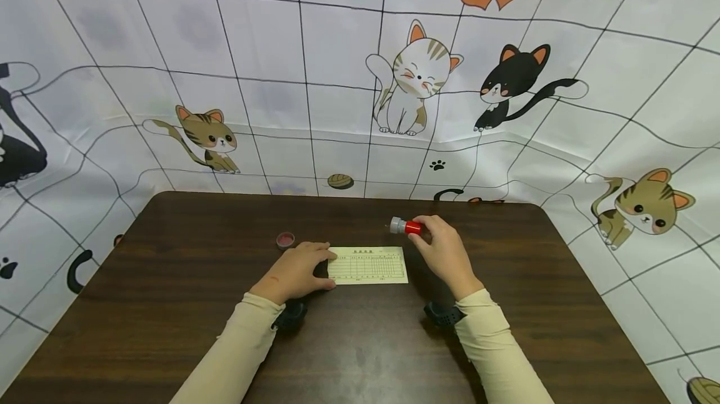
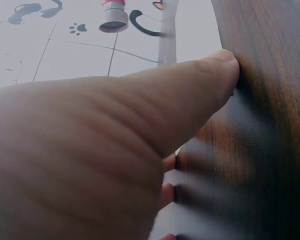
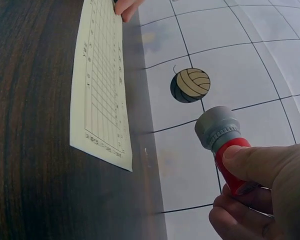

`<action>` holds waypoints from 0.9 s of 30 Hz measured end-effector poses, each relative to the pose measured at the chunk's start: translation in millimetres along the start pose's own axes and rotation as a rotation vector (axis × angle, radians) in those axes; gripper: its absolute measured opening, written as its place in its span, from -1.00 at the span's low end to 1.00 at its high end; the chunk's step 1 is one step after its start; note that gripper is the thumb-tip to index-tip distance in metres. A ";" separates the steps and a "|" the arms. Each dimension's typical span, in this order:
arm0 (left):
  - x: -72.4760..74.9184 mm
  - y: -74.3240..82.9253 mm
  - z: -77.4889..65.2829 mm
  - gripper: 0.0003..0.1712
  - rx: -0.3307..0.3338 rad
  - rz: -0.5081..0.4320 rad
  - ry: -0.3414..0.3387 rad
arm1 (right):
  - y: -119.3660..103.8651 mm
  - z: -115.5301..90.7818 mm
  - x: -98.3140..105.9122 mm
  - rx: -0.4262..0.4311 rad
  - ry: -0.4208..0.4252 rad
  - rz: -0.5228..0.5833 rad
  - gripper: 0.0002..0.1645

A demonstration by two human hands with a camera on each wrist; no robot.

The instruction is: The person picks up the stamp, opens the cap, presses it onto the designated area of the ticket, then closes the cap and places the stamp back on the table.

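A pale yellow printed form (image 1: pixel 371 269) with a ruled grid lies flat on the brown table. At its left end my left hand (image 1: pixel 295 271) rests, thumb and index fingertips touching the paper's edge. In the left wrist view the thumb (image 2: pixel 200 82) stretches out straight over the table. Above the form's right end, my right hand (image 1: pixel 447 257) pinches a stamp (image 3: pixel 227 142) by its red barrel. The stamp's grey round head points left, held in the air and tilted. A small round ink pad (image 1: pixel 285 240), dark red inside, sits just beyond the left hand.
The dark wooden table (image 1: pixel 197 304) ends at a far edge behind the form. White sheeting (image 1: pixel 270 110) printed with cartoon cats and grid lines hangs behind and at both sides. A black wrist strap (image 1: pixel 444 314) is on the right wrist.
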State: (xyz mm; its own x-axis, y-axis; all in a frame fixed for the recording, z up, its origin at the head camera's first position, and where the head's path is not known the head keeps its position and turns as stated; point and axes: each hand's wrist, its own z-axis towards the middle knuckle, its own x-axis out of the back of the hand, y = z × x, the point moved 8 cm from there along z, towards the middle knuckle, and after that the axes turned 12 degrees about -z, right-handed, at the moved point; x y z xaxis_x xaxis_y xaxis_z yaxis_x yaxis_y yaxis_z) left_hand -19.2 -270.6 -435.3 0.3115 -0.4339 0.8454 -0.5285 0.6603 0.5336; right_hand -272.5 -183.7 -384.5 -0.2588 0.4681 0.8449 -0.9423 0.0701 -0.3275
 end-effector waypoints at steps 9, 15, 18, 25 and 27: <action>0.5 0.7 -0.2 -0.30 0.001 0.007 0.015 | 3.4 -0.5 -2.3 -0.007 -0.010 -0.005 -0.61; -2.3 -1.9 -1.0 -0.30 0.004 0.013 0.023 | 7.2 -2.5 -4.6 -0.019 -0.017 0.000 -0.60; -3.6 -2.4 -1.3 -0.30 0.005 0.010 0.024 | 8.3 -3.1 -3.7 -0.016 -0.013 -0.010 -0.60; -3.2 -1.9 -2.4 -0.33 0.005 0.010 0.044 | 6.8 -2.1 1.1 0.003 0.007 -0.024 -0.61; -3.1 -2.1 -2.4 -0.33 0.011 0.009 0.048 | 5.4 -2.6 1.8 0.007 0.007 -0.019 -0.61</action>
State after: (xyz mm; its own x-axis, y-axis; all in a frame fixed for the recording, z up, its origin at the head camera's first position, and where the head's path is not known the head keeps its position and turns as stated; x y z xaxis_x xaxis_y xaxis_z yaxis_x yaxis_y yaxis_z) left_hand -17.2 -269.1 -439.0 0.3439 -0.3979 0.8505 -0.5397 0.6575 0.5258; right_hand -277.4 -180.2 -385.8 -0.2398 0.4730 0.8478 -0.9483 0.0730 -0.3089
